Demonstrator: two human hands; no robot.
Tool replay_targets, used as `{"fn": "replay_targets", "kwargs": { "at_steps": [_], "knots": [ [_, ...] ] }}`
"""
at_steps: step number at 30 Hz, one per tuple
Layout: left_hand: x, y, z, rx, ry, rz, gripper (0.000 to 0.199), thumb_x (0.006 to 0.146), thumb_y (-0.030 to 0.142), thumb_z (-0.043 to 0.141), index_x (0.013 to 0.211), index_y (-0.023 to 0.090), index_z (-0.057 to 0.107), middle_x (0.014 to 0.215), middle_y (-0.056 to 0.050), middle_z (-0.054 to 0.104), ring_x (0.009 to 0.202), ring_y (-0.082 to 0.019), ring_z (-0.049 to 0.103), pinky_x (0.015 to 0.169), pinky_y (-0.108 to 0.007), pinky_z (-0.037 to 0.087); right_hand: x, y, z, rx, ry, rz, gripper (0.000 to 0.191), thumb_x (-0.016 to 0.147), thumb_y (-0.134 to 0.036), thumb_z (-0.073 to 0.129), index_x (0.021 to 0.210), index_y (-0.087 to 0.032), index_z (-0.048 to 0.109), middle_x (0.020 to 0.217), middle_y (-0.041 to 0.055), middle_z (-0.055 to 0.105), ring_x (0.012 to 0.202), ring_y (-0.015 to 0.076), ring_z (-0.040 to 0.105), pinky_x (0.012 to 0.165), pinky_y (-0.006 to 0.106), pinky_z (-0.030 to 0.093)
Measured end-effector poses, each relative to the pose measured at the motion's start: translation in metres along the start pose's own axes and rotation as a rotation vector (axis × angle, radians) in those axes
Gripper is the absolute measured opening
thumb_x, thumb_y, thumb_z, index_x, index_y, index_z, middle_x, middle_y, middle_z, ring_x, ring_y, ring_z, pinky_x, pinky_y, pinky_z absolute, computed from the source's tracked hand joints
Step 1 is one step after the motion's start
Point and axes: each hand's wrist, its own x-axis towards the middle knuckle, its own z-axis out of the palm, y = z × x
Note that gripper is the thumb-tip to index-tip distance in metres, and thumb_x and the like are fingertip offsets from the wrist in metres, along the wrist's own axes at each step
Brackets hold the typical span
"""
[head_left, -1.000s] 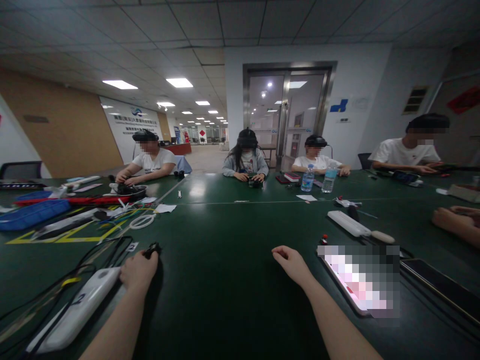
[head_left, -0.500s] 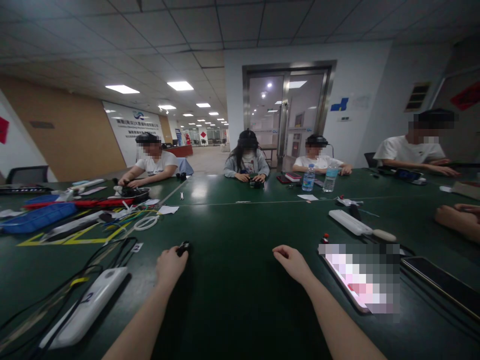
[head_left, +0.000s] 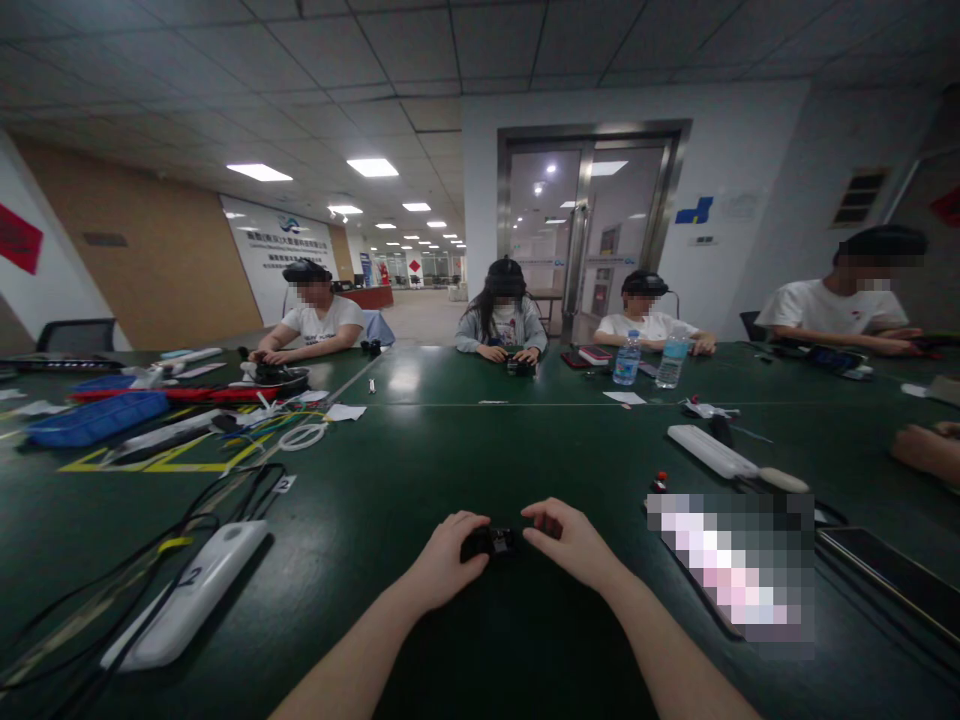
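A small black object (head_left: 501, 541) with a shiny, pale-marked face sits at or just over the green table (head_left: 420, 450) in front of me. Its exact kind is too dark to make out. The fingers and thumb of my left hand (head_left: 450, 562) are closed around its left side. To the right of it is my right hand (head_left: 576, 548), fingers curved and thumb apart, with nothing visible in the grip. A narrow gap separates my right fingertips from the object.
At right lie a phone with a lit, blurred screen (head_left: 724, 570), a dark phone (head_left: 889, 580) and a white power strip (head_left: 712, 452). Another white power strip (head_left: 191, 595) with cables is at left, beyond it a blue tray (head_left: 97, 420). Water bottles (head_left: 626, 360) and seated people are farther off.
My left hand has carried the black object rightward to the middle, close to my right hand. My right hand has opened its fingers more. The view has shifted slightly.
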Motion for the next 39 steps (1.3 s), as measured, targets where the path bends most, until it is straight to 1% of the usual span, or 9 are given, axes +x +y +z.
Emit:
{"fn": "replay_targets", "kwargs": {
  "at_steps": [2,5,11,14,19,22,26,34,39],
  "knots": [
    [0.001,0.0,-0.001,-0.002,-0.006,0.018,0.043,0.077,0.028,0.057,0.119,0.022,0.055,0.121,-0.006,0.055,0.111,-0.02,0.049,0.098,-0.035,0.039,-0.003,-0.01,0.005,-0.011,-0.084,-0.07,0.027,0.075,-0.035,0.063,0.1,-0.026,0.065,0.1,0.0019,0.058,0.086,0.0172,0.055,0.075,0.031,0.045],
    [0.001,0.004,-0.003,-0.002,-0.03,0.02,0.041,0.078,0.027,0.056,0.118,0.023,0.056,0.122,-0.005,0.054,0.112,-0.02,0.048,0.099,-0.036,0.038,-0.005,-0.019,0.012,-0.034,-0.161,-0.097,0.026,0.073,-0.033,0.065,0.098,-0.027,0.066,0.105,0.0012,0.056,0.095,0.0187,0.053,0.082,0.033,0.044],
    [0.002,0.007,-0.004,0.011,-0.045,0.037,0.04,0.078,0.026,0.056,0.118,0.023,0.057,0.122,-0.005,0.054,0.113,-0.02,0.048,0.1,-0.036,0.037,-0.002,-0.025,0.023,-0.106,-0.141,-0.141,0.016,0.073,-0.029,0.063,0.089,-0.026,0.066,0.1,0.0014,0.058,0.094,0.0196,0.053,0.082,0.034,0.043],
    [0.003,0.004,-0.003,0.017,-0.044,0.04,0.041,0.076,0.026,0.057,0.118,0.023,0.057,0.122,-0.005,0.054,0.114,-0.02,0.047,0.101,-0.036,0.035,0.004,-0.019,0.018,0.035,-0.003,-0.098,0.016,0.075,-0.033,0.06,0.087,-0.023,0.064,0.094,0.0023,0.059,0.085,0.0178,0.054,0.076,0.032,0.045],
    [0.003,0.0,-0.003,0.004,-0.05,0.045,0.043,0.078,0.028,0.056,0.121,0.024,0.054,0.124,-0.005,0.053,0.114,-0.021,0.047,0.101,-0.037,0.035,0.015,0.01,-0.002,0.553,0.429,0.181,0.034,0.074,-0.044,0.059,0.099,-0.022,0.06,0.097,0.0049,0.063,0.085,0.02,0.058,0.07,0.032,0.048],
    [0.002,0.0,-0.004,-0.014,-0.058,0.028,0.043,0.08,0.03,0.055,0.122,0.024,0.053,0.126,-0.006,0.052,0.114,-0.021,0.047,0.1,-0.038,0.036,0.019,0.026,-0.01,0.75,0.529,0.25,0.034,0.069,-0.045,0.064,0.095,-0.024,0.06,0.09,0.0044,0.064,0.078,0.0197,0.06,0.062,0.031,0.049],
    [0.001,-0.001,-0.005,-0.051,-0.065,0.012,0.043,0.08,0.031,0.055,0.123,0.025,0.053,0.129,-0.004,0.05,0.117,-0.021,0.046,0.101,-0.038,0.036,0.02,0.034,-0.012,0.817,0.576,0.279,0.031,0.068,-0.045,0.066,0.091,-0.025,0.06,0.085,0.0032,0.065,0.075,0.0199,0.062,0.058,0.031,0.05],
    [0.001,-0.003,-0.004,-0.049,-0.074,0.032,0.043,0.081,0.032,0.054,0.124,0.028,0.051,0.128,-0.003,0.051,0.118,-0.02,0.046,0.102,-0.038,0.034,0.018,0.028,-0.012,0.868,0.547,0.329,0.032,0.068,-0.043,0.066,0.093,-0.025,0.06,0.092,0.0039,0.067,0.088,0.0223,0.063,0.061,0.03,0.051],
    [-0.001,-0.001,-0.005,-0.055,-0.086,0.016,0.046,0.083,0.035,0.053,0.128,0.029,0.048,0.131,-0.003,0.049,0.119,-0.021,0.044,0.101,-0.038,0.034,0.018,0.028,-0.012,0.897,0.551,0.364,0.032,0.068,-0.041,0.067,0.095,-0.025,0.059,0.093,0.0039,0.066,0.089,0.0219,0.063,0.06,0.029,0.051]
  ]
}}
